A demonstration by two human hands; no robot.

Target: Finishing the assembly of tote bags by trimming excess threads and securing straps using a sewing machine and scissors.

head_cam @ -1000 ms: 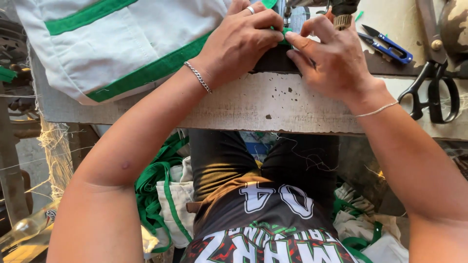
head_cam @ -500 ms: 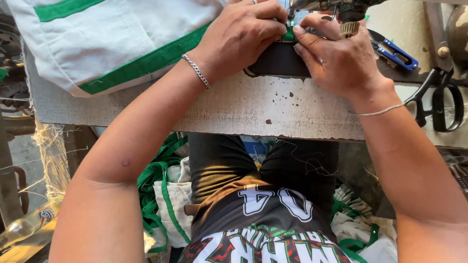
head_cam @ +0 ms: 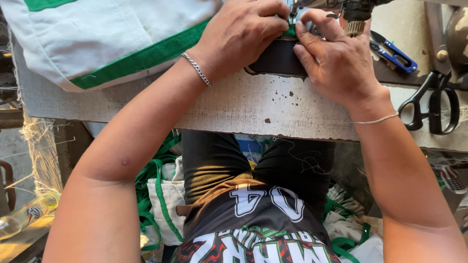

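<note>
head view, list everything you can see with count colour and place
white fabric with green trim: one, white and green, on the table at top left
sewing machine: one, dark metal, top centre, mostly out of frame
thread snips: one, blue handles, right of the machine
scissors: one, black handles, table's far right
table: one, worn whitish top, across the middle
fabric pile: several pieces, white and green, on the floor below
plastic bottle: one, clear, lower left
bracelets: two, silver, one per wrist
left hand: pressing the green trim at the needle
right hand: pressing the trim opposite the left
</note>
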